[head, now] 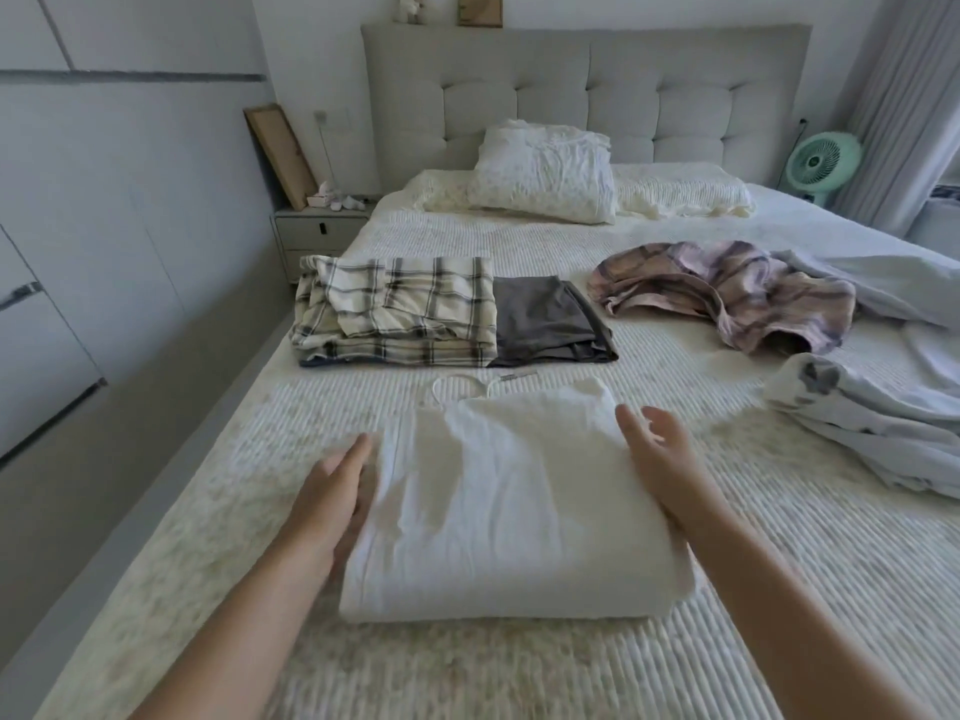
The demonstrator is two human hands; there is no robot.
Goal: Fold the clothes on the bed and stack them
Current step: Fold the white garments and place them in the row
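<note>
- Lying folded in the middle of the bed (pixel 727 537), near its foot, a white garment (pixel 509 501) forms a thick rectangle with a thin white cord looping out at its 12 o'clock edge.
- At the garment's 9 o'clock side, the left hand (pixel 337 491) lies flat against the folded edge, fingers straight and together, holding nothing.
- At its 3 o'clock side, the right hand (pixel 660 454) stands on edge against the cloth, fingers straight and slightly spread, holding nothing.
- At 12 o'clock from the garment, a folded plaid cloth (pixel 395 314) in cream and black lies on the bed, with a folded grey cloth (pixel 550 324) touching its right side.
- At 2 o'clock, a crumpled pink plaid shirt (pixel 737 293) lies unfolded.
- At 3 o'clock, pale blue clothes (pixel 872 439) lie in a loose heap that runs off the right edge of the view.
- Far off at 12 o'clock, a white pillow (pixel 545 174) leans against the padded grey headboard (pixel 675 96).
- At 10 o'clock, a nightstand (pixel 317 231) stands beside the bed; at 2 o'clock, a green fan (pixel 821 163) stands by the curtain (pixel 909 96).
</note>
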